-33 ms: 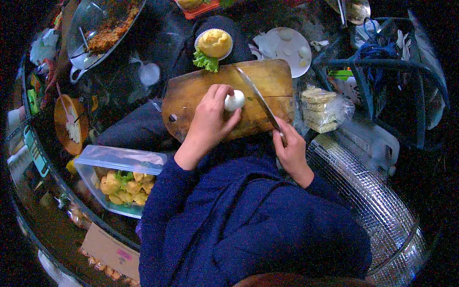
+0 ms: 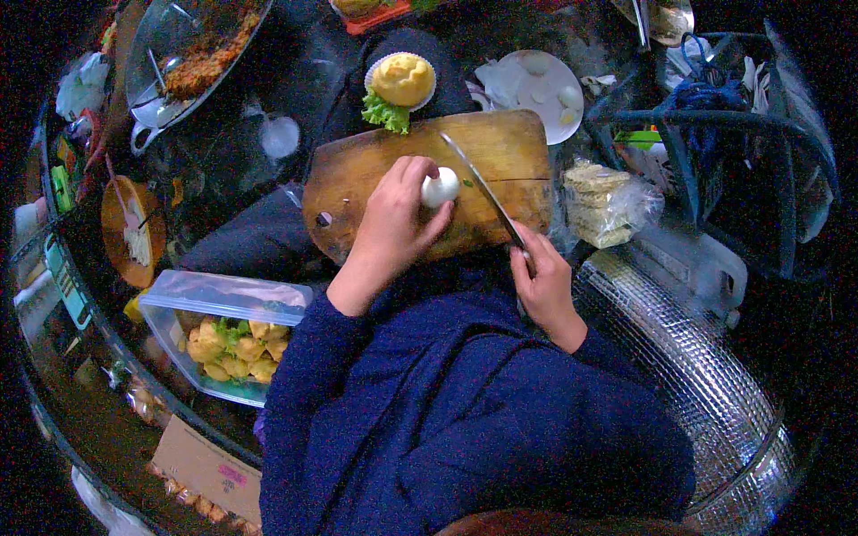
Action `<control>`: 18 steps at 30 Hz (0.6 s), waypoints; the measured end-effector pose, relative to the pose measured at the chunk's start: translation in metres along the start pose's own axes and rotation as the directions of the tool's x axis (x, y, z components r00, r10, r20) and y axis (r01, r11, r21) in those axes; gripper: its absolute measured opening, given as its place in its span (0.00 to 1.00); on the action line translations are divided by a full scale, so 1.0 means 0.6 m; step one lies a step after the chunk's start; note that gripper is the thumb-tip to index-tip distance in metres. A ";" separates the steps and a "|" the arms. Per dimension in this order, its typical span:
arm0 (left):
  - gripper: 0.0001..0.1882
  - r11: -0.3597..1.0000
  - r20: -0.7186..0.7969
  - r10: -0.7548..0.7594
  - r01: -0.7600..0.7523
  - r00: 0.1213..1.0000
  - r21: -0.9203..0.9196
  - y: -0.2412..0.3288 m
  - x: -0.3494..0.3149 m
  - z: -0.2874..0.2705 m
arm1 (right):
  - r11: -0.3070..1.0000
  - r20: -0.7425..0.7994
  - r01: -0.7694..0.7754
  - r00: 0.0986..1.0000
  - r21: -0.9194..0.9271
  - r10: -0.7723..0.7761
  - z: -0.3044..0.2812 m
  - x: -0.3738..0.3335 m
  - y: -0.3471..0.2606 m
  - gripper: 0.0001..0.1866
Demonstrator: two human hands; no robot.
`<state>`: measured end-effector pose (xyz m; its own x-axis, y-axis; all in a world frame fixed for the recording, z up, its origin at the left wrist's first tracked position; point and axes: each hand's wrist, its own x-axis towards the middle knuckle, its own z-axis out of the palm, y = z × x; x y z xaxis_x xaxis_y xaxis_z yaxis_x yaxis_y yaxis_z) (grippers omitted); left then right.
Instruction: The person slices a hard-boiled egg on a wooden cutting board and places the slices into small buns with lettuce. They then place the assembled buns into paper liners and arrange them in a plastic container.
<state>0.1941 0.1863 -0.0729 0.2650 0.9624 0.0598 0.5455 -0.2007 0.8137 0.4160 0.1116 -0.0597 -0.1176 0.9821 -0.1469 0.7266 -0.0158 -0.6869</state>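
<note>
A peeled boiled egg (image 2: 439, 188), white and whole on the side that shows, sits on the wooden cutting board (image 2: 500, 143). My left hand (image 2: 398, 201) is closed around the egg's left side, fingers over the top and thumb at its lower edge. In my right hand (image 2: 543, 281) is a long knife (image 2: 483, 188), gripped by the handle. Its blade slants up and left over the board, just right of the egg, apart from it. Beyond the board's far edge stands a yellow muffin-like bun (image 2: 402, 80) in a paper cup, with green lettuce (image 2: 386, 113) beside it.
A white plate (image 2: 559, 80) with egg pieces lies at the far right, near a bag of stacked flat pieces (image 2: 597, 204). At left is a clear tub (image 2: 223, 288) of yellow buns. A large bowl (image 2: 143, 89) holds reddish-brown filling. Black basket rails (image 2: 733, 119) rise at right.
The knife has tilted very slightly, its tip coming a little nearer to me. My left hand and the egg stay nearly in place.
</note>
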 end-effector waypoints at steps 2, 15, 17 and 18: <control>0.19 1.000 -0.011 -0.004 0.004 1.000 -0.018 -0.002 0.000 0.002 | 0.991 0.132 -0.129 0.983 0.022 0.125 -0.006 -0.011 -0.005 0.22; 0.18 0.936 -0.006 -0.353 0.353 0.936 -0.008 0.008 -0.049 -0.035 | 0.998 0.180 0.060 0.982 0.027 -0.064 0.019 0.010 -0.037 0.25; 0.18 0.962 -0.041 -0.263 0.265 0.964 0.063 0.003 -0.044 -0.033 | 0.997 0.164 0.046 0.985 0.068 -0.056 0.017 0.012 -0.038 0.26; 0.17 0.972 -0.063 -0.212 0.217 0.975 0.088 0.002 -0.042 -0.032 | 0.996 0.154 0.036 0.987 0.079 -0.048 0.014 0.012 -0.037 0.26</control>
<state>0.1729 0.1651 -0.0627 0.0925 0.9927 -0.0776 0.6582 -0.0025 0.7529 0.3931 0.1177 -0.0513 -0.2553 0.9410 -0.2221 0.6661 0.0047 -0.7458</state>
